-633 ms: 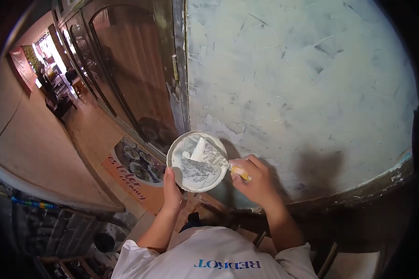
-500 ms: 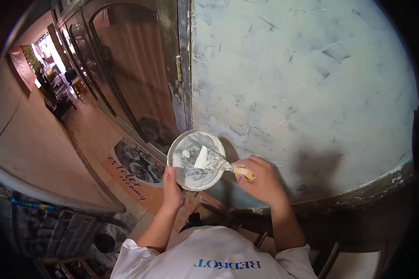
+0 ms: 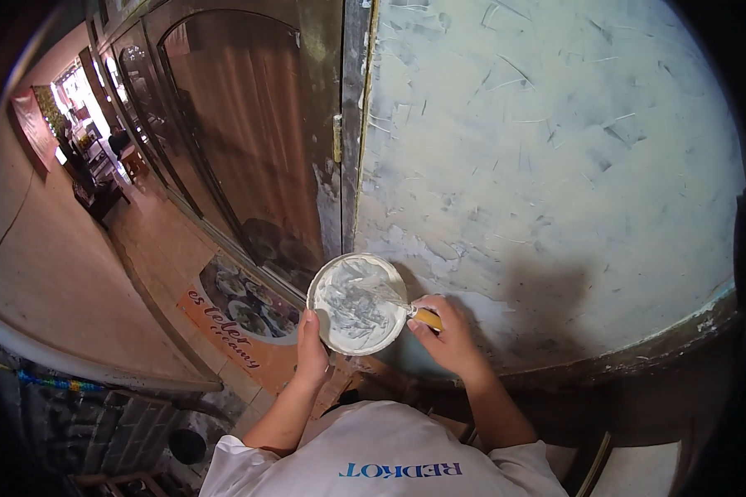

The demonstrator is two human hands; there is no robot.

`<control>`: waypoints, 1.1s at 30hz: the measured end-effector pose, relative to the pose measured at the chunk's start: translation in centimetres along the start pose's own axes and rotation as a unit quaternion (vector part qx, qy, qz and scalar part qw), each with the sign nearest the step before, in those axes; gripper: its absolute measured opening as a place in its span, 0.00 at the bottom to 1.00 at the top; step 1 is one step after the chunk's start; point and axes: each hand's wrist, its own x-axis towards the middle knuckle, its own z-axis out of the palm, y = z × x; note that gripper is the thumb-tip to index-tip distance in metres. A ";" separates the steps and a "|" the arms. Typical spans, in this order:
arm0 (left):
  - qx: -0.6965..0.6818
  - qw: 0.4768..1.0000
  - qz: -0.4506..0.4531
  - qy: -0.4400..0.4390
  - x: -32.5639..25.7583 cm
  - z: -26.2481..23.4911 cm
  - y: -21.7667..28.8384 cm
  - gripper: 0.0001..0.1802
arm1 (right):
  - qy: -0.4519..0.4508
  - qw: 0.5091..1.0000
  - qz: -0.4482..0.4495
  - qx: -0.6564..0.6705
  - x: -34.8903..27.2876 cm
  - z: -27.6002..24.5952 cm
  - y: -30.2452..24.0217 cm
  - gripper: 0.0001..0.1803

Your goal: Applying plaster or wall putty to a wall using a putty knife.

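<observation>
My left hand (image 3: 310, 348) grips the near rim of a round white bowl (image 3: 323, 282) holding pale grey-white putty. My right hand (image 3: 449, 338) is closed on the yellow handle of a putty knife (image 3: 425, 317). Its metal blade reaches left into the bowl and lies in the putty. Both hands are held close to a wall (image 3: 555, 166) coated in rough, pale, streaked plaster. My shadow falls on the lower part of that wall.
A dark wooden door (image 3: 257, 149) with an arched panel stands left of the wall, with a brass hinge on its frame. Below it lies an orange floor mat (image 3: 240, 315). A tiled corridor runs off to the upper left. A dark skirting band edges the wall's bottom.
The putty knife blade has dropped from a raised, tilted position down into the putty in the bowl. The bowl and my left hand stay about where they were.
</observation>
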 end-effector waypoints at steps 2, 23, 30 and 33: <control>0.002 1.000 -0.011 0.012 0.8 -0.7 -0.2 0.32 | 0.003 1.000 -0.008 -0.015 0.1 0.3 0.3 0.14; -0.075 0.993 -0.067 0.056 3.9 -1.9 -0.4 0.29 | 0.135 0.964 -0.058 -0.223 3.6 0.5 1.4 0.15; -0.057 0.993 -0.085 0.066 4.1 -1.4 -0.4 0.29 | 0.166 0.954 -0.030 -0.248 3.5 -0.3 1.0 0.16; -0.066 0.992 -0.097 0.056 4.2 -1.6 -0.4 0.29 | 0.155 0.956 -0.036 -0.248 3.1 -0.5 0.7 0.15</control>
